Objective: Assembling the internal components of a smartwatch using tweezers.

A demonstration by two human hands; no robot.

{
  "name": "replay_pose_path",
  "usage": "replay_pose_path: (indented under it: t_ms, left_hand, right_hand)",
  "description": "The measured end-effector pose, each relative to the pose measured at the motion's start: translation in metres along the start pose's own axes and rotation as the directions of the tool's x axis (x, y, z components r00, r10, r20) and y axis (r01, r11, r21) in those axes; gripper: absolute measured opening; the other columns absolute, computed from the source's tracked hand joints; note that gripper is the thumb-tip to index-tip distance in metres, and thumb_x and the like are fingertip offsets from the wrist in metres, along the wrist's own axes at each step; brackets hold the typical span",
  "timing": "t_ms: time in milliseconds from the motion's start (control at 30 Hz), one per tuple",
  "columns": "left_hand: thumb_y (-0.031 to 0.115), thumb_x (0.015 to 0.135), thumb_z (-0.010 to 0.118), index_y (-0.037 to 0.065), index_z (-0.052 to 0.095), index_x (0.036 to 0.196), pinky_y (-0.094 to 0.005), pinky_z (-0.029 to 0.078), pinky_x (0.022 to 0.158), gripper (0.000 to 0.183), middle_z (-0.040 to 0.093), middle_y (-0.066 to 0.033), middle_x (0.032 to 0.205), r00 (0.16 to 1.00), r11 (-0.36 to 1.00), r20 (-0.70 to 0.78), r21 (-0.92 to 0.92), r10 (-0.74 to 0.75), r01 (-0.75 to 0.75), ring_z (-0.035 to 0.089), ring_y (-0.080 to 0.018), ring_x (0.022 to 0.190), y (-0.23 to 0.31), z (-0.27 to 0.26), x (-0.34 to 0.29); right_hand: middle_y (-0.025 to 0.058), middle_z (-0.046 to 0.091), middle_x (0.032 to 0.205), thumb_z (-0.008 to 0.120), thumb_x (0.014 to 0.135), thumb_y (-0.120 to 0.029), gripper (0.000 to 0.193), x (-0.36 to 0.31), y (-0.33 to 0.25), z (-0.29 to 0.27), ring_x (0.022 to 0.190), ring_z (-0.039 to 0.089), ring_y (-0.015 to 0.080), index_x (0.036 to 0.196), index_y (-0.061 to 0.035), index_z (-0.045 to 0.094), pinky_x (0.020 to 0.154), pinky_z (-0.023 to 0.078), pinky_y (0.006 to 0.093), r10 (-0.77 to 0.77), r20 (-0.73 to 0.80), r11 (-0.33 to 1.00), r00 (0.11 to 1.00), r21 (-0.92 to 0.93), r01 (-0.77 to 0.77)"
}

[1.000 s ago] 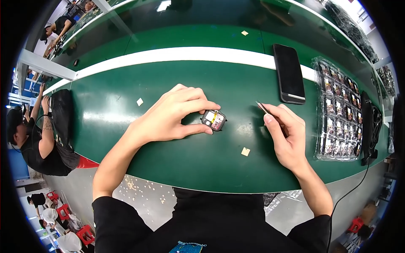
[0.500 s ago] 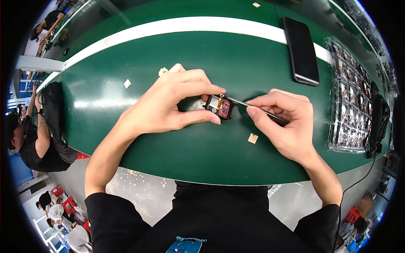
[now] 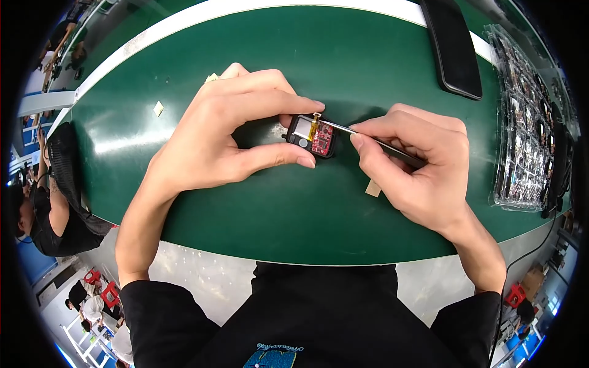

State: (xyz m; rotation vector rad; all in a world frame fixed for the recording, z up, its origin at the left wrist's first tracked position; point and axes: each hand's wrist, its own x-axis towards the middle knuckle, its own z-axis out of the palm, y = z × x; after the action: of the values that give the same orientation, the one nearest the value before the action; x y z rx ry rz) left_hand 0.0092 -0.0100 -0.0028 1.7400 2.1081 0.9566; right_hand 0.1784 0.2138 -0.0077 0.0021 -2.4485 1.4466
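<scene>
My left hand (image 3: 227,132) pinches a small black smartwatch case (image 3: 297,149) between thumb and fingers, just above the table. The case lies open, its inside facing up. In it are a silvery battery (image 3: 302,127), a red circuit board (image 3: 322,141) and a yellow flex cable (image 3: 314,127) reaching the upper edge. My right hand (image 3: 423,159) is closed around slim dark tweezers (image 3: 392,149). Their thin metal tip meets the upper right part of the case, close to the cable's end; whether it touches the cable I cannot tell.
A black phone-like slab (image 3: 453,52) lies at the far right. Beside it stands a clear plastic tray (image 3: 524,122) full of small parts. Pale paper-like bits (image 3: 373,188) lie on the green table (image 3: 276,227). A co-worker (image 3: 55,214) sits at the left.
The view has shifted, so the table things sit differently in it. The tweezers' tip has come nearer the flex cable's end at the case's upper edge. Both hands keep their holds.
</scene>
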Motion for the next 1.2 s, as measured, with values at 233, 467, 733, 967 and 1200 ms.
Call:
replay_pose_path:
  t_ms: [233,467,733,967,1200]
  left_hand:
    - [0.033,0.074,0.099,0.004,0.083,0.128,-0.0362,0.036,0.078,0.063,0.075,-0.0054,0.096,1.0,1.0,0.023,0.003,-0.008,0.008,0.064,-0.0199,0.083,0.0,-0.001,0.001]
    - [0.029,0.07,0.101,0.005,0.081,0.129,-0.0325,0.036,0.072,0.067,0.07,-0.0026,0.091,1.0,1.0,-0.013,-0.007,-0.016,0.016,0.055,-0.0168,0.077,0.002,0.001,0.002]
    - [0.026,0.068,0.102,0.006,0.08,0.121,-0.0323,0.035,0.07,0.061,0.063,-0.0005,0.081,0.999,0.999,-0.031,0.003,-0.045,0.045,0.046,-0.0142,0.071,0.003,0.002,0.003]
    - [0.027,0.067,0.101,0.006,0.081,0.118,-0.0321,0.035,0.069,0.059,0.066,-0.0008,0.083,0.998,0.999,-0.032,0.01,-0.044,0.045,0.045,-0.0142,0.07,0.002,0.002,0.004]
    - [0.037,0.07,0.101,0.005,0.082,0.119,-0.0323,0.034,0.072,0.062,0.069,-0.0021,0.086,0.998,0.996,0.018,-0.063,-0.061,0.062,0.044,-0.0145,0.071,-0.004,-0.004,0.001]
  right_hand:
    - [0.0018,0.065,0.067,0.08,0.09,0.007,0.008,-0.001,0.004,0.0,0.051,0.055,0.0035,0.096,0.0046,0.082,0.047,0.031,0.0236,-0.049,0.017,0.999,0.999,-0.022,0.049]
    - [0.001,0.064,0.065,0.081,0.088,0.008,0.012,0.0,0.005,0.0,0.049,0.054,0.0042,0.099,0.0037,0.083,0.047,0.032,0.024,-0.093,-0.021,0.994,0.995,-0.056,0.092]
    - [0.0009,0.066,0.071,0.085,0.083,0.008,0.025,-0.005,0.009,0.0,0.048,0.048,0.0042,0.107,0.0003,0.086,0.045,0.031,0.0254,-0.263,-0.076,0.944,0.962,-0.224,0.241]
    - [0.0013,0.068,0.075,0.087,0.083,0.007,0.028,-0.004,0.009,0.001,0.049,0.048,0.0048,0.109,-0.0006,0.086,0.045,0.031,0.0262,-0.315,-0.044,0.915,0.948,-0.28,0.291]
    - [0.0029,0.067,0.072,0.085,0.088,0.006,0.022,-0.002,0.009,0.0,0.053,0.053,0.0092,0.108,0.0003,0.087,0.05,0.036,0.0276,-0.253,-0.045,0.957,0.966,-0.157,0.243]
